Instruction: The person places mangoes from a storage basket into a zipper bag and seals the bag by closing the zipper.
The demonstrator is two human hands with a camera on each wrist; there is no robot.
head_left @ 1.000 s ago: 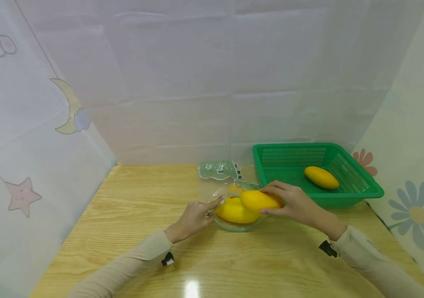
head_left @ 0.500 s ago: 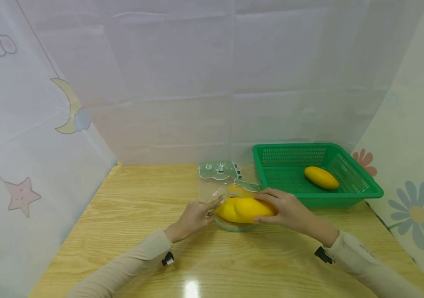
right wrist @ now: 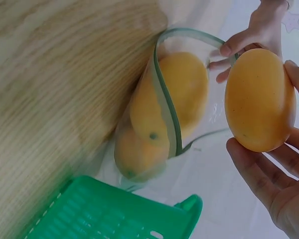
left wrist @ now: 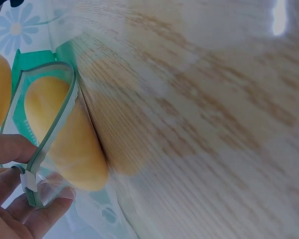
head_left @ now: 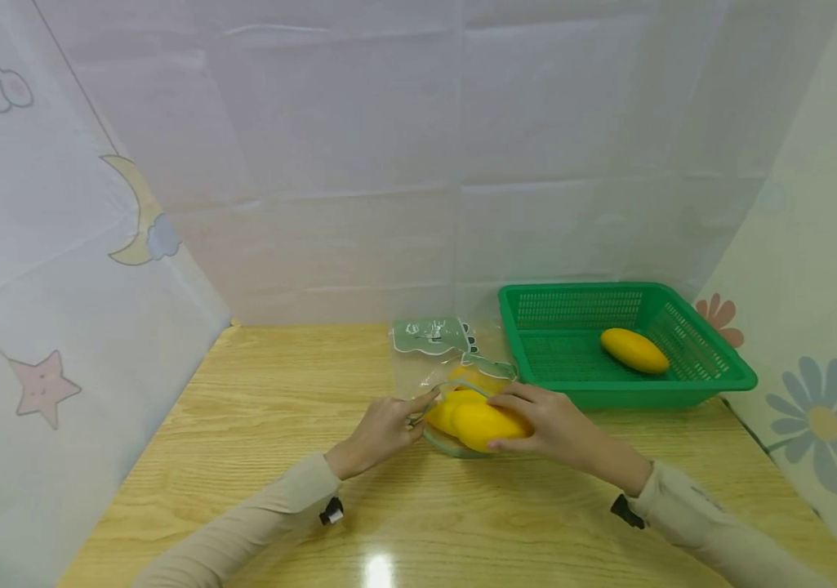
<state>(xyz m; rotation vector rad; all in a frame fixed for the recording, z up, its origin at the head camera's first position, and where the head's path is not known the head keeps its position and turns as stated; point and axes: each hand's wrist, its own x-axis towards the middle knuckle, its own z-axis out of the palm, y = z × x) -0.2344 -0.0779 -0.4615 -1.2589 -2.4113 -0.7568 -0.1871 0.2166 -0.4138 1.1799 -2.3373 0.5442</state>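
In the head view my left hand [head_left: 381,433] pinches the mouth of a clear zip bag [head_left: 429,335] with a green dinosaur print. The left wrist view shows the thumb and fingers at the green zip strip, beside its white slider [left wrist: 28,181]. My right hand [head_left: 554,420] grips a yellow mango [right wrist: 259,99] between thumb and fingers, just outside the bag's gaping mouth. Inside the bag lies one mango [right wrist: 184,94], with a second yellow-orange fruit [right wrist: 139,154] deeper in, partly covered by it.
A green plastic basket [head_left: 631,385] stands at the back right of the wooden table [head_left: 278,376], right of the bag. One more mango [head_left: 634,351] lies in it. Pale printed sheets [head_left: 359,204] hang behind and on both sides.
My right hand has moved left and slightly toward me with the mango, bringing it in front of the bag's mouth. My left hand keeps its place on the bag's edge.
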